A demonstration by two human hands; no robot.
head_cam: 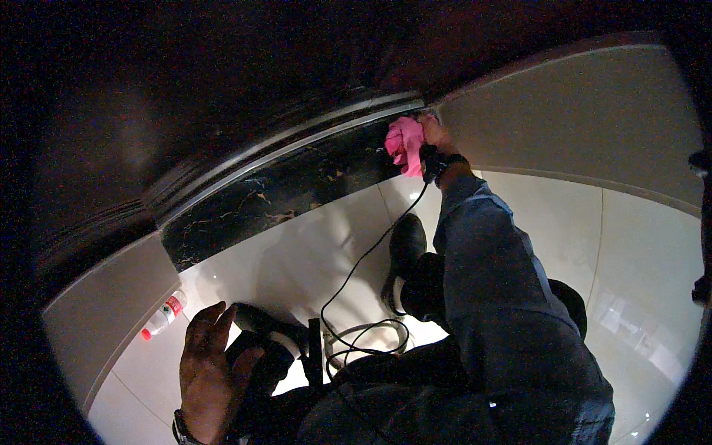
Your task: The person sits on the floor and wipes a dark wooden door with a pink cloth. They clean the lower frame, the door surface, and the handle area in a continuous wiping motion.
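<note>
My right hand (436, 136) grips a bunched pink cloth (406, 144). It is at the right end of a black marble threshold (267, 200) with pale veins, close to the corner of the grey wall panel (567, 105). A small black device (431, 161) sits at that wrist, and a thin black cable (356, 264) runs from it down towards my body. My left hand (208, 350) hangs over my left knee, thumb apart from the fingers, with nothing in it. A band circles the left wrist.
A clear plastic bottle (166, 315) with a red cap lies on the floor against the left wall panel (111, 311). A metal strip (289, 147) edges the dark surface above the threshold. My black shoe (408, 239) stands on glossy pale tiles (534, 206). The cable loops between my legs.
</note>
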